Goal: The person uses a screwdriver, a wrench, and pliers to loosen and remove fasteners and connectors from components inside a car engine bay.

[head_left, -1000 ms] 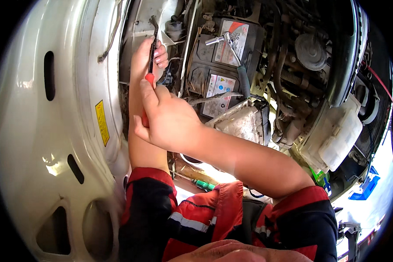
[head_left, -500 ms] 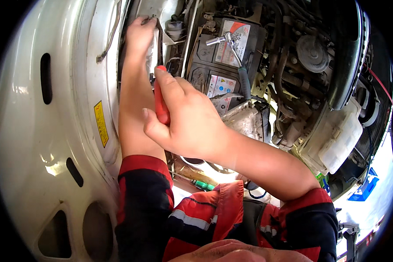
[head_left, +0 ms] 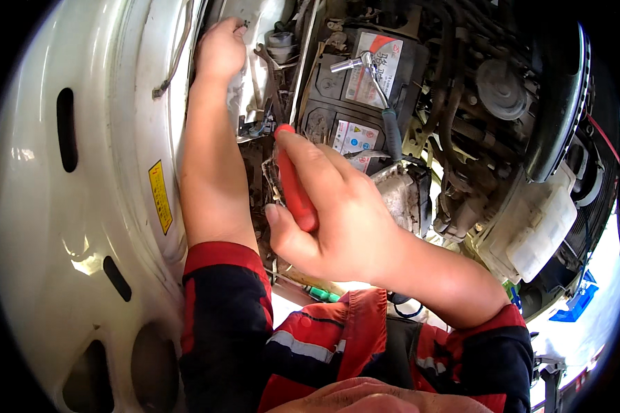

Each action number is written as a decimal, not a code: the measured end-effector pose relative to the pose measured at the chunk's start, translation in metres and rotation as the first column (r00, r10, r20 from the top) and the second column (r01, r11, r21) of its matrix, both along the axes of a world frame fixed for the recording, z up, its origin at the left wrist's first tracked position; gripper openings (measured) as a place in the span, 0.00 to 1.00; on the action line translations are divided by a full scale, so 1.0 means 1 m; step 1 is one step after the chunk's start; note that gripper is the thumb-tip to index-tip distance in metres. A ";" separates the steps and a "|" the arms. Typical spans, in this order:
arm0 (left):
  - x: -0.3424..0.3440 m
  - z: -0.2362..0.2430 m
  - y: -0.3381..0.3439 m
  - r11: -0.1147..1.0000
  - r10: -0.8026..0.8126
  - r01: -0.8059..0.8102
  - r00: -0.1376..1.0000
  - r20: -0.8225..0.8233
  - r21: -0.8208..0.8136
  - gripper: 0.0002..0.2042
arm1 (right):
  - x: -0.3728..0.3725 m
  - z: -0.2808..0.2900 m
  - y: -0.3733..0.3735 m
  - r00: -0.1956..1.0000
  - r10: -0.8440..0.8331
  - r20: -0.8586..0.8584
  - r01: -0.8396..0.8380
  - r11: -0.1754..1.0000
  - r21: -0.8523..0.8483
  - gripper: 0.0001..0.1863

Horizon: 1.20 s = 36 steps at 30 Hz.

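Note:
My right hand (head_left: 344,213) is wrapped round the red handle (head_left: 297,196) of a pry tool. Its dark metal shaft (head_left: 274,89) points away from me, with a widened, notched-looking end beside a pale metal panel (head_left: 255,79). Further left, my left hand (head_left: 222,51) reaches to the far end of that panel, its fingers curled together near a small dark spot. Whether they hold anything is hidden. A gap separates the tool's end from my left fingers.
A ratchet wrench (head_left: 379,82) lies across the car battery (head_left: 331,103). The raised white hood (head_left: 34,206) stands at the left. Hoses and engine parts (head_left: 461,110) fill the right, beside a whitish plastic reservoir (head_left: 541,234). A green-handled tool (head_left: 322,294) lies near my chest.
My right hand has drawn the pry tool back toward me and to the right, so its end has come away from my left fingers. The left hand has shifted only slightly.

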<state>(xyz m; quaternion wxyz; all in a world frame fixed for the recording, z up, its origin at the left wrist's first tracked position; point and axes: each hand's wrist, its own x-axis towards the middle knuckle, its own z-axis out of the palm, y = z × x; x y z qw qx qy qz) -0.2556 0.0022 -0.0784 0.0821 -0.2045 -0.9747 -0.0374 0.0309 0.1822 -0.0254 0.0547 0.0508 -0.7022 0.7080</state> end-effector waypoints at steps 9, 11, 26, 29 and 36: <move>0.003 -0.019 -0.002 0.987 0.025 -0.020 0.999 -0.033 0.158 0.13 | 0.007 -0.011 0.009 0.995 -0.035 -0.097 0.035 0.999 0.001 0.37; 0.003 -0.012 -0.002 0.985 0.069 -0.073 0.997 0.034 0.154 0.13 | 0.007 -0.013 0.006 0.994 -0.032 -0.104 0.031 0.999 -0.009 0.37; -0.033 0.002 0.004 0.973 0.229 -0.231 0.950 0.213 -0.015 0.25 | 0.007 -0.020 0.006 0.994 0.002 -0.112 -0.003 1.000 -0.007 0.39; -0.039 0.008 0.008 0.961 0.187 -0.141 0.965 0.185 -0.237 0.20 | 0.007 -0.021 0.005 0.995 0.018 -0.102 -0.018 1.000 -0.003 0.40; -0.014 0.028 0.044 0.926 0.372 -0.376 0.881 0.291 -0.045 0.18 | 0.011 -0.019 0.010 0.996 0.070 -0.047 -0.070 0.998 -0.006 0.38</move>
